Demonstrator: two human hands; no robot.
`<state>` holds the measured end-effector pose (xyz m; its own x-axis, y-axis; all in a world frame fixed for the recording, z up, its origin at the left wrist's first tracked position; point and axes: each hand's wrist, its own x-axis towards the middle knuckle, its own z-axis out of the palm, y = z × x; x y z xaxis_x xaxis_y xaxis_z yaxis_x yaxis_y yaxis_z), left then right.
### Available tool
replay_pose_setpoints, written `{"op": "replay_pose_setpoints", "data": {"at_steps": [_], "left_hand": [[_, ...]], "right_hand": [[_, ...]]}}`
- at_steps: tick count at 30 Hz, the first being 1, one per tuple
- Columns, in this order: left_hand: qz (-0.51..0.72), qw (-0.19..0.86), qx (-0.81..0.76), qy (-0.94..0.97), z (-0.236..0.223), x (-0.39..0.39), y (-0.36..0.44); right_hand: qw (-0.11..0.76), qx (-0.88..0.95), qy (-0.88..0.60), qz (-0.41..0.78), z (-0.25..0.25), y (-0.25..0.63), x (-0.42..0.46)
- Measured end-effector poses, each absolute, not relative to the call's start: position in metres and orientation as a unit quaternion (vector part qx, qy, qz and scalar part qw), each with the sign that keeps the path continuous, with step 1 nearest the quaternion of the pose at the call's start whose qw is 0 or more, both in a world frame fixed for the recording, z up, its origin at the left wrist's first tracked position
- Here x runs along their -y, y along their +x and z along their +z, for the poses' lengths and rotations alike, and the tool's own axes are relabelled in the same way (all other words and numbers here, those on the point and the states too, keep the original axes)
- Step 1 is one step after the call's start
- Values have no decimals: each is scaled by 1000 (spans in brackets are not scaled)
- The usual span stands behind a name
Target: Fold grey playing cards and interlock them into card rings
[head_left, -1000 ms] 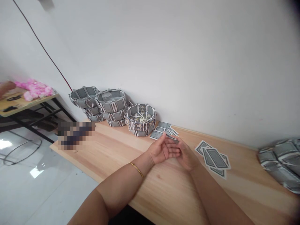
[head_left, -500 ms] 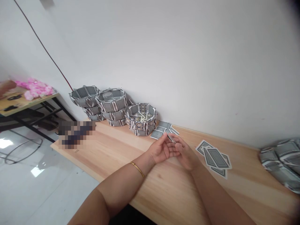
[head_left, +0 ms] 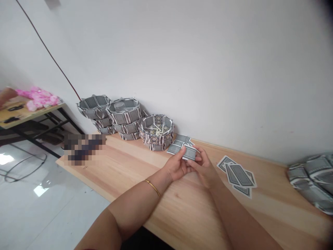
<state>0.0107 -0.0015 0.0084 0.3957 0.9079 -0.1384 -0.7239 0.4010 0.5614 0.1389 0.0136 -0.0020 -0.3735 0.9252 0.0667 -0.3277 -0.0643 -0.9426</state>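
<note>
A grey patterned playing card (head_left: pixel 189 153), looking shorter than the loose cards and perhaps folded, is held between my two hands above the wooden table. My left hand (head_left: pixel 177 165) grips its left side, thumb on the face. On its right side, the fingers of my right hand (head_left: pixel 204 165) are closed at the top and bottom edges. Just behind my hands lie several small grey card pieces (head_left: pixel 174 148). To the right of my right hand, several loose playing cards (head_left: pixel 240 175) overlap face down.
Along the wall stand a low round basket of folded cards (head_left: pixel 156 139) and two taller ones, a middle basket (head_left: pixel 126 126) and a left basket (head_left: pixel 100 113). Another folded-card piece (head_left: pixel 316 180) sits at the right. A side table (head_left: pixel 49 110) bears pink fluffy items (head_left: pixel 39 97) near another person's hand (head_left: pixel 7 95).
The card between my hands has turned from edge-on to showing its grey patterned face. My right fingers have shifted to its top and bottom edges.
</note>
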Motion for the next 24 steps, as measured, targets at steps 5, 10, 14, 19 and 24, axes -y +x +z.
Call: {"op": "replay_pose_setpoints", "data": {"at_steps": [5,10,14,19,24], "left_hand": [[521,792,-248,201,10,1,13],[557,751,-287,208,8,1,14],[598,705,-308,225,2,-2,15],[610,685,-318,240,0,-4,14],[594,696,-301,269,2,-3,12]], "right_hand": [[491,524,-312,623,-6,137,-16],[532,519,-329,582,-9,136,-19],[543,478,-346,597,-7,137,-19],[538,455,-335,625,-5,138,-19],[534,418,-293,674,1,138,-18]]}}
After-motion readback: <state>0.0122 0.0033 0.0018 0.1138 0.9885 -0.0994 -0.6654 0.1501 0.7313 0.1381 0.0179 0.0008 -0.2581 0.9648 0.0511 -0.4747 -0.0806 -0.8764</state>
